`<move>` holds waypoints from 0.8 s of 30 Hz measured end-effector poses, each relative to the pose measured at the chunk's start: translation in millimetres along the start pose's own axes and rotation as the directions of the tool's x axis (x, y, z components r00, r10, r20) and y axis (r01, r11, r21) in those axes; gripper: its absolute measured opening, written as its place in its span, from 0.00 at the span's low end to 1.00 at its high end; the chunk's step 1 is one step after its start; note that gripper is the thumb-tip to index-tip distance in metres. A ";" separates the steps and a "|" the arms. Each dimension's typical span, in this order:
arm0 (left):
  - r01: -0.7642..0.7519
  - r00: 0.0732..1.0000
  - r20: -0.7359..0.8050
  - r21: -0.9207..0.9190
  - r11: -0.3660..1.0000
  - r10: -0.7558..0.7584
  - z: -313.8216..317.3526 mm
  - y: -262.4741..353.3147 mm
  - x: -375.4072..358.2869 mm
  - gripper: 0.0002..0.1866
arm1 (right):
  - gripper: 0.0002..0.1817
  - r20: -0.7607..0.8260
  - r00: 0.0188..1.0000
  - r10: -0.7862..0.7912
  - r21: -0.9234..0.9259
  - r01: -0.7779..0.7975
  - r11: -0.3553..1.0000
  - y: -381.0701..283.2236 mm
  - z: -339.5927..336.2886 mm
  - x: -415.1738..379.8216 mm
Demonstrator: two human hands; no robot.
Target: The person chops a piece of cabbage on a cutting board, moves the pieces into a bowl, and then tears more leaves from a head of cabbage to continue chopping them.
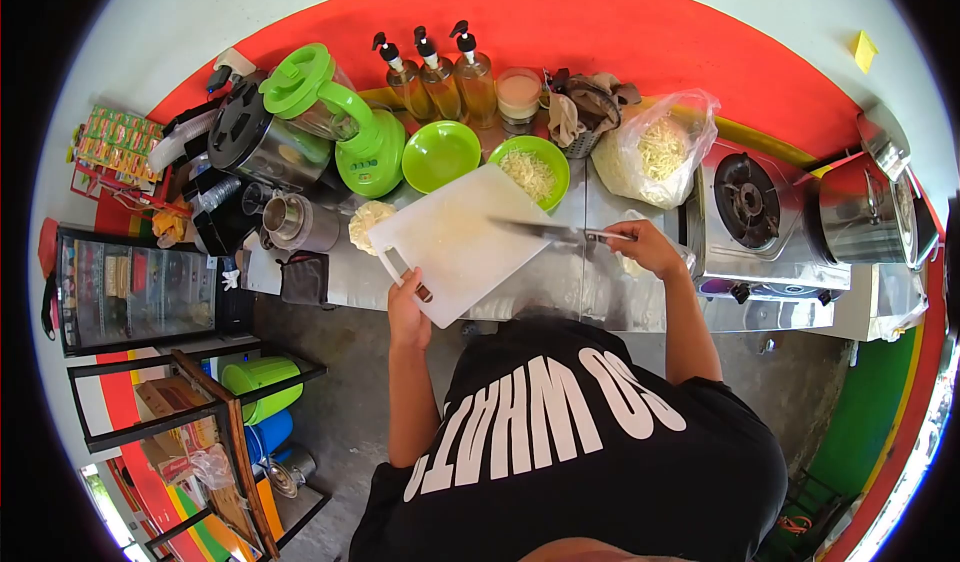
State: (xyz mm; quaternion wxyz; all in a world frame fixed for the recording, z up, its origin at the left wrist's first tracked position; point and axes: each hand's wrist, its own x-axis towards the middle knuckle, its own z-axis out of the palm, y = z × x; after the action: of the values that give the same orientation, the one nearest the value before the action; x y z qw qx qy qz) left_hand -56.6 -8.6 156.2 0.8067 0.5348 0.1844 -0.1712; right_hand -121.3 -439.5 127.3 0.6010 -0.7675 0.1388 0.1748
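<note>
While the left hand grips the near-left edge of a white rectangular cutting board, its thumb on top, the right hand is closed round the handle of a long metal knife, whose blurred blade reaches over the board. The board seems raised above the steel counter, its far corner near a green round bowl of pale shreds; such a hold probably keeps it steady and leaves the blade room. A second green bowl sits just beyond its far edge, and a pale, lumpy piece lies by its left side. Behind, a green blender and pump bottles crowd the back, while a clear plastic bag of shreds limits space towards the gas stove.
</note>
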 end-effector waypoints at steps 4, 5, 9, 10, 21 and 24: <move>-0.025 0.999 -0.031 -0.044 0.999 0.023 -11.3 5.3 -4.1 0.18 | 0.16 -0.316 0.949 -0.014 0.065 0.037 0.997 14.9 10.3 8.5; -0.023 0.999 -0.036 -0.045 0.999 0.022 -16.0 5.8 -4.1 0.18 | 0.16 -0.312 0.950 -0.012 0.064 0.034 0.997 16.6 12.1 9.3; -0.059 0.995 -0.091 -0.097 0.994 0.051 -25.7 5.5 -6.6 0.19 | 0.18 -0.258 0.966 -0.004 0.321 0.090 0.943 0.0 24.8 2.0; -0.085 0.992 -0.103 -0.114 0.990 0.073 -25.3 6.2 -6.8 0.20 | 0.19 -0.160 0.987 -0.027 0.441 0.096 0.892 -1.5 25.0 0.6; -0.037 0.998 0.043 -0.164 0.986 0.044 -81.2 18.2 14.6 0.16 | 0.16 -0.499 0.866 0.027 0.109 0.032 0.993 -6.1 61.5 -32.1; -0.001 0.993 0.114 -0.167 0.986 0.020 -91.2 28.6 24.8 0.15 | 0.14 -0.489 0.872 0.009 0.408 0.219 0.886 -23.1 87.9 -50.5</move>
State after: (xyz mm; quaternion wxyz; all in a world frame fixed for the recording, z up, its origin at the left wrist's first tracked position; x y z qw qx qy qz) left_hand -31.8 84.4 134.3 0.8588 0.4556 0.1482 -0.1815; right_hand -166.0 -348.5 150.4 0.7180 -0.6325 0.2761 -0.0906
